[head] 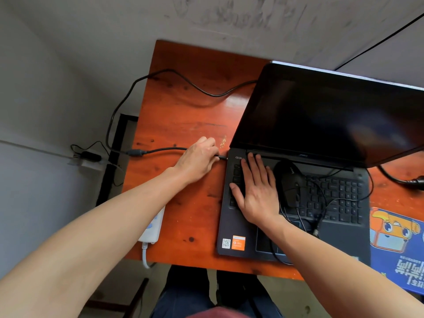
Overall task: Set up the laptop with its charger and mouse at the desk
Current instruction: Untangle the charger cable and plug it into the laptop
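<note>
A dark laptop (325, 237) stands with its lid up and its screen black on the orange wooden desk (183, 115). My left hand (199, 159) pinches the charger plug (222, 157) just beside the laptop's left edge; its black cable (165, 149) trails left across the desk. My right hand (257, 191) lies flat, fingers spread, on the left part of the keyboard. A black wired mouse (289, 182) rests on the keyboard next to that hand, its thin cord looped over the keys and touchpad.
A white power strip (152, 228) hangs at the desk's left edge under my left forearm. A blue printed mouse pad (397, 244) lies right of the laptop. Another black plug and cable (410, 181) sit at the right edge. The wall stands behind the desk.
</note>
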`<control>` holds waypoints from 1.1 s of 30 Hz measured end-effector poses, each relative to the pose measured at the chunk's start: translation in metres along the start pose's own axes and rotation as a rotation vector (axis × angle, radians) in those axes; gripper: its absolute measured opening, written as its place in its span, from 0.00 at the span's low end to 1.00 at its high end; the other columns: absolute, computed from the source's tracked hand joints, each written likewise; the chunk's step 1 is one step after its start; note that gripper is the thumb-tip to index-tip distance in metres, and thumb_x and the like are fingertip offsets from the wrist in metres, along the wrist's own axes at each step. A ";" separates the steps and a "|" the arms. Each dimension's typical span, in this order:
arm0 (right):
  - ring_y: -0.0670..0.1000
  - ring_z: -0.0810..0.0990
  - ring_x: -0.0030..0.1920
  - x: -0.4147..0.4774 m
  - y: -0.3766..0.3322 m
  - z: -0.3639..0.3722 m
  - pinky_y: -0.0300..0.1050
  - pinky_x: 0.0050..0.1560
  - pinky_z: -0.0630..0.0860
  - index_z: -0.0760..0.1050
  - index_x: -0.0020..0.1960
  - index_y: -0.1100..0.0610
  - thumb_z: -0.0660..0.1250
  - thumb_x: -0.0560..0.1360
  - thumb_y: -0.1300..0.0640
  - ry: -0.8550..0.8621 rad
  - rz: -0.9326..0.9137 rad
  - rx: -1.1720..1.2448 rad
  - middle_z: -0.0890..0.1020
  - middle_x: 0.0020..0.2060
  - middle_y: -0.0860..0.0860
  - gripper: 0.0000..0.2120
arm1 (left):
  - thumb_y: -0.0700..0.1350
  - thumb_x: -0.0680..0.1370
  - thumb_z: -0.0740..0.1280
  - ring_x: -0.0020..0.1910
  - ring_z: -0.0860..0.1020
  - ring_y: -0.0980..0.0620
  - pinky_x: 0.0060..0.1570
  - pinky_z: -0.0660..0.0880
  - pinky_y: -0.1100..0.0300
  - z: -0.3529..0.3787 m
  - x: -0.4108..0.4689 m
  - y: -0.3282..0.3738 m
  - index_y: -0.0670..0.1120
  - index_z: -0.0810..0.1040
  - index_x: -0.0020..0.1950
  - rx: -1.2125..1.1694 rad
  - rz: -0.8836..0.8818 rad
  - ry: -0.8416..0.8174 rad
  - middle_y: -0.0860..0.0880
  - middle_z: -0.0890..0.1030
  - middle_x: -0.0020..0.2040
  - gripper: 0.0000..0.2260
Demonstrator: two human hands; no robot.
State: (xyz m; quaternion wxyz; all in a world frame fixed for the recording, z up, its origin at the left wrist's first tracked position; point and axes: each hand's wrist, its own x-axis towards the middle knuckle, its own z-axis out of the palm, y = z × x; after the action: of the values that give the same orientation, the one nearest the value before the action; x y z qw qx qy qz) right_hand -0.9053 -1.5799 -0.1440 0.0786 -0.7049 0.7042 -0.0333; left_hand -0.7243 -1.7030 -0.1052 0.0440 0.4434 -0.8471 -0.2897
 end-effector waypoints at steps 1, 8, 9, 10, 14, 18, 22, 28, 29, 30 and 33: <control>0.54 0.50 0.78 0.000 0.000 0.000 0.54 0.76 0.51 0.59 0.76 0.58 0.51 0.79 0.39 0.002 -0.003 0.000 0.58 0.77 0.56 0.33 | 0.41 0.79 0.63 0.49 0.71 0.44 0.49 0.72 0.48 0.000 0.000 0.001 0.36 0.79 0.48 0.004 0.012 0.000 0.42 0.75 0.48 0.09; 0.56 0.52 0.78 0.000 0.000 0.000 0.56 0.75 0.54 0.61 0.76 0.59 0.52 0.79 0.39 0.005 -0.009 0.000 0.60 0.77 0.57 0.32 | 0.38 0.79 0.63 0.46 0.71 0.45 0.46 0.72 0.50 0.001 0.003 0.004 0.35 0.78 0.46 0.017 0.069 -0.002 0.42 0.75 0.45 0.07; 0.56 0.52 0.78 0.000 0.000 -0.001 0.56 0.75 0.54 0.61 0.76 0.59 0.52 0.79 0.39 0.002 -0.013 -0.002 0.60 0.77 0.57 0.32 | 0.38 0.79 0.63 0.47 0.71 0.45 0.46 0.72 0.50 0.001 0.003 0.004 0.35 0.78 0.47 0.026 0.069 -0.002 0.42 0.75 0.45 0.07; 0.56 0.53 0.78 0.000 -0.001 -0.002 0.56 0.75 0.55 0.61 0.76 0.59 0.52 0.79 0.39 -0.006 -0.015 0.003 0.60 0.77 0.57 0.32 | 0.39 0.79 0.63 0.47 0.71 0.45 0.47 0.72 0.49 0.001 0.003 0.004 0.35 0.78 0.47 0.034 0.069 -0.006 0.42 0.75 0.45 0.08; 0.56 0.54 0.78 0.000 -0.005 -0.012 0.56 0.74 0.55 0.62 0.75 0.59 0.54 0.79 0.40 -0.055 -0.029 0.031 0.61 0.76 0.57 0.32 | 0.42 0.79 0.64 0.52 0.72 0.44 0.51 0.71 0.49 -0.006 0.007 0.006 0.40 0.79 0.53 0.142 0.052 -0.096 0.44 0.75 0.50 0.08; 0.56 0.67 0.73 -0.005 -0.002 -0.036 0.56 0.72 0.62 0.72 0.69 0.58 0.64 0.77 0.47 -0.032 -0.046 0.100 0.72 0.70 0.57 0.24 | 0.44 0.77 0.64 0.55 0.73 0.43 0.53 0.71 0.49 -0.021 0.007 0.024 0.44 0.78 0.59 0.214 0.044 -0.039 0.44 0.76 0.53 0.12; 0.54 0.80 0.56 -0.019 0.041 -0.079 0.51 0.63 0.67 0.79 0.57 0.56 0.67 0.73 0.54 0.226 0.070 0.129 0.83 0.54 0.51 0.13 | 0.45 0.77 0.63 0.57 0.76 0.41 0.55 0.74 0.49 -0.032 0.014 0.072 0.45 0.78 0.60 0.141 0.121 -0.069 0.43 0.78 0.57 0.13; 0.60 0.82 0.47 -0.061 0.148 -0.131 0.54 0.50 0.74 0.81 0.53 0.59 0.66 0.73 0.58 0.316 0.500 0.184 0.84 0.46 0.55 0.10 | 0.48 0.78 0.61 0.55 0.76 0.46 0.53 0.74 0.51 -0.025 0.024 0.160 0.47 0.77 0.59 0.166 0.336 -0.129 0.47 0.77 0.53 0.12; 0.61 0.82 0.47 -0.067 0.163 -0.133 0.54 0.49 0.74 0.81 0.53 0.58 0.67 0.73 0.59 0.307 0.561 0.188 0.84 0.46 0.56 0.10 | 0.48 0.78 0.61 0.55 0.76 0.47 0.53 0.75 0.51 -0.021 0.025 0.171 0.48 0.76 0.59 0.164 0.352 -0.137 0.48 0.77 0.53 0.12; 0.62 0.81 0.47 -0.074 0.185 -0.140 0.53 0.48 0.74 0.81 0.53 0.58 0.68 0.73 0.59 0.312 0.634 0.195 0.84 0.47 0.56 0.10 | 0.48 0.79 0.60 0.55 0.76 0.47 0.53 0.75 0.51 -0.017 0.032 0.189 0.48 0.76 0.59 0.169 0.378 -0.146 0.48 0.77 0.53 0.12; 0.62 0.81 0.49 -0.078 0.247 -0.148 0.53 0.47 0.75 0.81 0.54 0.56 0.68 0.74 0.58 0.311 0.771 0.227 0.84 0.51 0.56 0.10 | 0.49 0.79 0.60 0.54 0.76 0.47 0.52 0.75 0.51 -0.003 0.054 0.236 0.47 0.76 0.60 0.199 0.414 -0.183 0.48 0.77 0.54 0.12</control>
State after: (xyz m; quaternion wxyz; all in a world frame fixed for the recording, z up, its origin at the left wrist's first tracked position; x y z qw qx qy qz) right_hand -1.1727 -1.5100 -0.0322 0.0553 -0.3637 0.9114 -0.1845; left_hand -0.9269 -1.6421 0.0122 -0.0182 0.2346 -0.9446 -0.2286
